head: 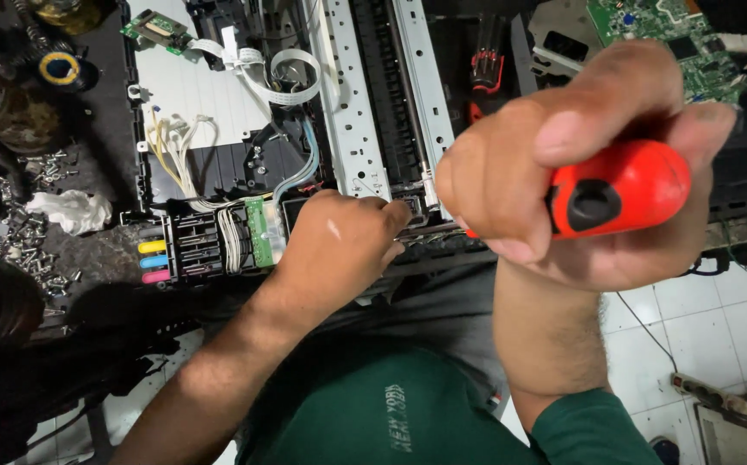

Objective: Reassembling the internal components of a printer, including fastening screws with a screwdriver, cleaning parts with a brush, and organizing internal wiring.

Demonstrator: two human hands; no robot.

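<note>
Far left of frame: loose screws (42, 258) scattered on the dark table (98, 155), a crumpled white rag (72, 211) beside them; easy to knock.

Centre-left: opened printer chassis (365, 103), with yellow, blue and pink ink tubes (152, 261) at its lower left corner, a white wire loom (185, 159) and flat ribbon cable (283, 73) above. Cables look soft and snag-prone; the small green board (259, 231) looks fragile, so keep clear of it.

Centre: left hand (339, 245) closed, fingertips pressing on the black frame edge beside the metal rail (352, 129). Cannot tell if it pinches anything.

Right, close to camera: right hand (563, 172) clamped round the red screwdriver handle (619, 189). Handle looks rigid, light, rubbery; a full-fist grip suits it. Shaft runs toward the frame, mostly hidden by the fist, tip not visible.

Upper right: spare screwdrivers (487, 69) and a bigger green circuit board (666, 39). White tiled floor (718, 319) lower right.
</note>
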